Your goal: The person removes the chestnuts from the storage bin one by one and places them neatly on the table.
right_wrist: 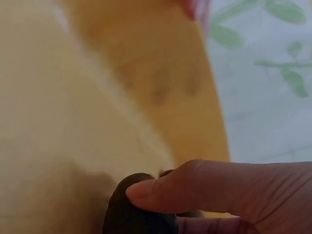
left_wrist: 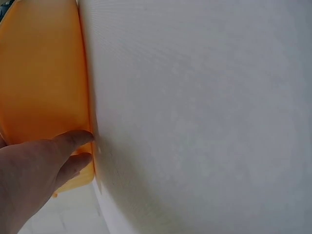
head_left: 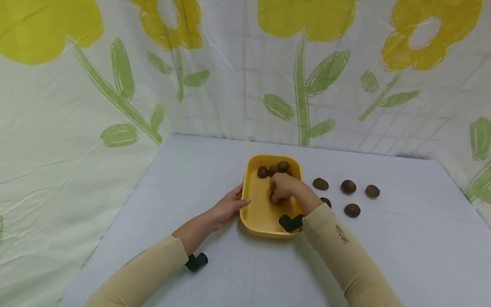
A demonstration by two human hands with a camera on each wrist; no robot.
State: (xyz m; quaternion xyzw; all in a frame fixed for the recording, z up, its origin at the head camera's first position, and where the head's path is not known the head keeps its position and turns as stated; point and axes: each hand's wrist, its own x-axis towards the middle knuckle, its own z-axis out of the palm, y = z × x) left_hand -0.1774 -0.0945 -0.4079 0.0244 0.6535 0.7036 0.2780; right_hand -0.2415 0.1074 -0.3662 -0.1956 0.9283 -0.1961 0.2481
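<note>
At the near edge of the head view, two forearms in beige sleeves (head_left: 143, 270) reach forward over the white tabletop (head_left: 226, 279), the left one slanting up to the right and the right one slanting up to the left. A black wrist mount (head_left: 291, 223) sits at the right cuff, and a second one (head_left: 197, 262) shows below the left cuff. The left hand (head_left: 226, 209) grips the left side of a yellow plastic bin (head_left: 270, 234), its thumb bent over the rim and its fingers lying against the outer wall; in the left wrist view two fingertips reach down near the base. The right hand (head_left: 284, 186) hangs inside the bin with the wrist bent and the knuckles uppermost, its fingers pointing down and clamped on a brown chestnut (right_wrist: 131, 209), the thumb laid along its near side. Whether that chestnut touches the bin's floor cannot be told. Right of the bin, five loose chestnuts (head_left: 348, 186) are scattered on the tabletop, one partly hidden by the right forearm. At the bin's far end, more chestnuts (head_left: 262, 172) cluster beyond the right hand. Behind everything hangs a white curtain (head_left: 230, 106) printed with yellow flowers and green leaves.
</note>
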